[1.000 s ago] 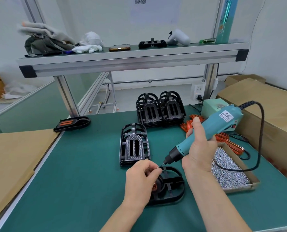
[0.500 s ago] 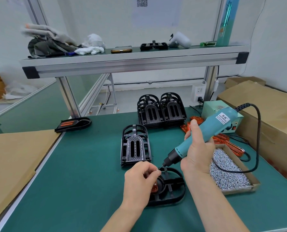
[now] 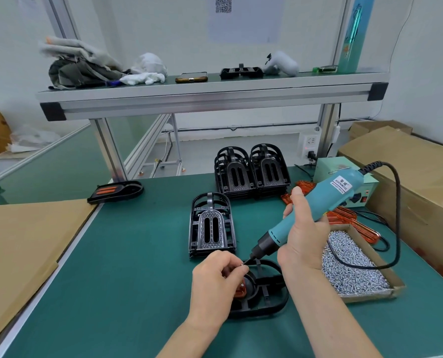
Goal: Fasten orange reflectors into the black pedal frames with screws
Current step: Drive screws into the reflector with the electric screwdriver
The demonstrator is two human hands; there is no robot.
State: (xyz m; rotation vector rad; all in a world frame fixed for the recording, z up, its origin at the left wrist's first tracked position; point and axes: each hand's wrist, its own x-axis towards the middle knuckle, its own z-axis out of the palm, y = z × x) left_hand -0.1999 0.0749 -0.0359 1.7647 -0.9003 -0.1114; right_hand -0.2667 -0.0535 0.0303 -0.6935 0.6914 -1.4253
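Observation:
A black pedal frame (image 3: pixel 264 293) lies flat on the green mat, with an orange reflector (image 3: pixel 241 290) seated at its left end. My left hand (image 3: pixel 215 282) rests over that end and pinches a small screw (image 3: pixel 242 264) at its fingertips. My right hand (image 3: pixel 303 239) grips a teal electric screwdriver (image 3: pixel 316 205), tilted down to the left, its bit tip touching the pinched screw. A shallow cardboard box of silver screws (image 3: pixel 349 270) sits to the right. Loose orange reflectors (image 3: pixel 344 215) lie behind the box.
One black pedal frame (image 3: pixel 212 226) stands behind my left hand, and two stacks of frames (image 3: pixel 251 171) stand farther back. A finished pedal (image 3: pixel 115 191) lies at the mat's left corner. The screwdriver's black cable (image 3: pixel 396 228) loops over the screw box. Cardboard (image 3: pixel 409 177) lines the right side.
The screwdriver bit and my left fingertips have stayed together over the frame's left end; the view has shifted slightly. The frame has not moved.

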